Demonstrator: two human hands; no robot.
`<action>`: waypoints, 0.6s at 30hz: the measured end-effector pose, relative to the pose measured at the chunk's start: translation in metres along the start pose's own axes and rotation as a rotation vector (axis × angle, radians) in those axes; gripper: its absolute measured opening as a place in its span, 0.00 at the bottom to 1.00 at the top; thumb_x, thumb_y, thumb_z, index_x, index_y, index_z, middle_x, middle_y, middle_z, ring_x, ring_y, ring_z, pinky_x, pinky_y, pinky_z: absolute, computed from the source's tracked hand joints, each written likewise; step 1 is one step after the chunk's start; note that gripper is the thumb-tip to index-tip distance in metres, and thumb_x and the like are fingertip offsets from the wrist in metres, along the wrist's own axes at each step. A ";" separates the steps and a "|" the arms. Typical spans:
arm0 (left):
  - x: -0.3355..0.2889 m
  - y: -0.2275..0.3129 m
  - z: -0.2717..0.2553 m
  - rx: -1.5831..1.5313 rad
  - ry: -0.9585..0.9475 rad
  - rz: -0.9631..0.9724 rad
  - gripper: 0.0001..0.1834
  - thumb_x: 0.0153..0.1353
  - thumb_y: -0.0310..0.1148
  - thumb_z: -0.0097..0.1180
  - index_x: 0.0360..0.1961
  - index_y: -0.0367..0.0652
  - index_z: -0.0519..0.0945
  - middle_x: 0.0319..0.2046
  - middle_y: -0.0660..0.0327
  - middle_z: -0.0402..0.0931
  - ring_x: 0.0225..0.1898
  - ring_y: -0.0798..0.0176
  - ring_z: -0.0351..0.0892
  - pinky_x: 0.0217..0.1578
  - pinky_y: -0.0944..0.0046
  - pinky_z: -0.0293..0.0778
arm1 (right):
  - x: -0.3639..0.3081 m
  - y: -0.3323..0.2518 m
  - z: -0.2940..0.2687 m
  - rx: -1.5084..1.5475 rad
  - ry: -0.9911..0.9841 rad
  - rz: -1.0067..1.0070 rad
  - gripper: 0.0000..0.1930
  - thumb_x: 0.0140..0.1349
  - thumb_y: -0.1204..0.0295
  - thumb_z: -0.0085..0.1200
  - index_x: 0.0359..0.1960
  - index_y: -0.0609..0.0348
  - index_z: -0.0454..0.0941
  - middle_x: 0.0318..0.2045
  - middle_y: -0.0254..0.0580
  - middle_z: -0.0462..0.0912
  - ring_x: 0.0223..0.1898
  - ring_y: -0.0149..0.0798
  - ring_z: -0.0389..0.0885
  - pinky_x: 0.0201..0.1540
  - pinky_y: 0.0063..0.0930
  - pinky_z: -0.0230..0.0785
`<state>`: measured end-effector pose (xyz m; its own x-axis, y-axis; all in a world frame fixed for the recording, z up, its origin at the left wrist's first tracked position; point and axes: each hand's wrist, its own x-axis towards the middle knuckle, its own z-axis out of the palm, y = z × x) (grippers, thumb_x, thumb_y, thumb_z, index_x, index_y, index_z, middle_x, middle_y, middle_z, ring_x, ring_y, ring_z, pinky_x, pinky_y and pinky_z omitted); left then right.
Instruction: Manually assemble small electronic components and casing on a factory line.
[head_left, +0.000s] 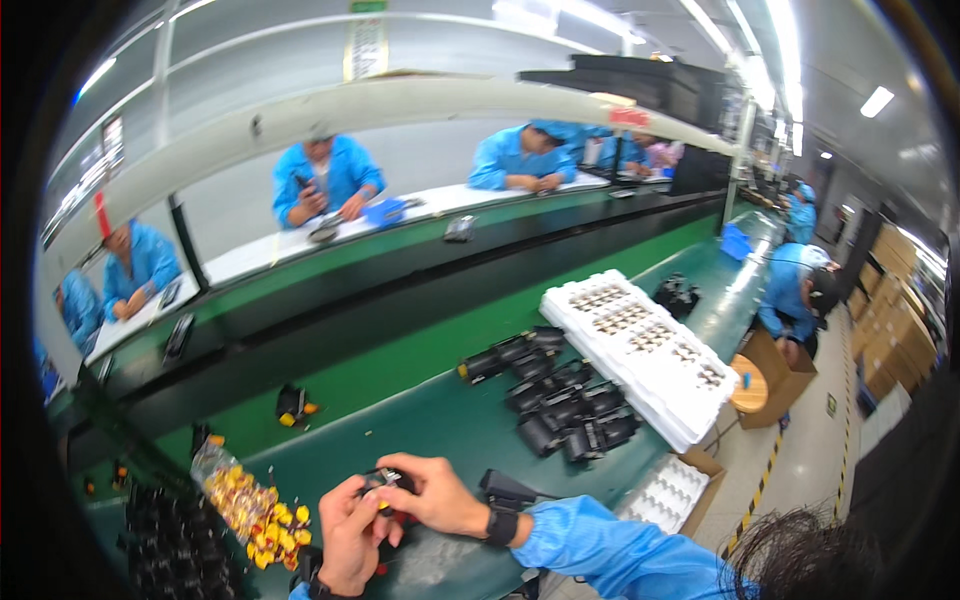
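Note:
My left hand [349, 537] and my right hand [432, 493] meet over the green bench near the lower edge and together grip a small black part [383, 481] with a pale metal bit on top. A dark band sits on my right wrist, with a blue sleeve behind it. A clear bag of small yellow and red pieces [248, 505] lies just left of my hands, some spilled out. A cluster of black parts [560, 400] lies on the bench to the right.
White foam trays [640, 345] hold rows of small parts at the right. A conveyor belt [330, 300] runs across the middle. Several people in blue coats sit at the far side and down the right. Cardboard boxes [770, 375] stand beside the bench.

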<state>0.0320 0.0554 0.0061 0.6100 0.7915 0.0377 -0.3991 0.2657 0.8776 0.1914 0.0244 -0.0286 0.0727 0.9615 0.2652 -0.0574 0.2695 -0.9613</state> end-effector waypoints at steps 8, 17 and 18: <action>-0.006 -0.002 -0.023 -0.152 -0.023 -0.260 0.24 0.69 0.51 0.47 0.25 0.41 0.74 0.14 0.58 0.69 0.17 0.56 0.68 0.20 0.60 0.64 | -0.011 -0.023 -0.008 -0.255 -0.021 -0.260 0.30 0.64 0.65 0.58 0.65 0.59 0.64 0.42 0.41 0.79 0.41 0.32 0.77 0.47 0.27 0.70; -0.003 -0.007 -0.033 -0.210 0.031 -0.028 0.06 0.65 0.30 0.57 0.37 0.39 0.74 0.21 0.62 0.71 0.15 0.67 0.67 0.15 0.68 0.64 | -0.033 -0.082 -0.059 -0.978 0.014 -0.395 0.27 0.57 0.71 0.54 0.60 0.61 0.69 0.46 0.56 0.79 0.46 0.54 0.80 0.49 0.41 0.74; -0.004 -0.007 -0.035 -0.223 0.046 -0.020 0.06 0.65 0.30 0.57 0.37 0.39 0.74 0.21 0.62 0.71 0.15 0.67 0.67 0.15 0.68 0.64 | -0.023 -0.087 -0.092 -1.068 0.091 -0.229 0.22 0.55 0.72 0.54 0.54 0.62 0.75 0.39 0.57 0.82 0.39 0.56 0.82 0.43 0.42 0.77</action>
<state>0.0087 0.0695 -0.0170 0.5894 0.8078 -0.0049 -0.5316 0.3925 0.7506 0.2867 -0.0262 0.0424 0.0471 0.8752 0.4815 0.8562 0.2129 -0.4707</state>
